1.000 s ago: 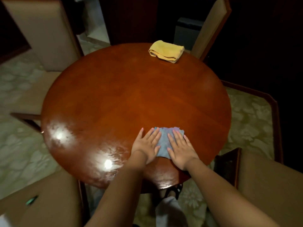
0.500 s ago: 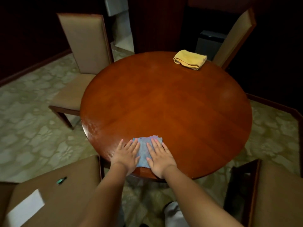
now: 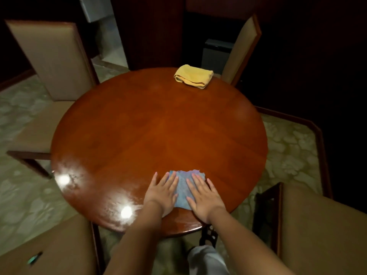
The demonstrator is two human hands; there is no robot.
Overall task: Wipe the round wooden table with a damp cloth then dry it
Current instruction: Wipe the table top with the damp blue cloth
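Both hands lie flat, fingers straight, pressing a thin blue cloth onto the round wooden table at its near edge: left hand on the cloth's left part, right hand on its right. Neither grip curls around it. A folded yellow cloth sits at the table's far edge.
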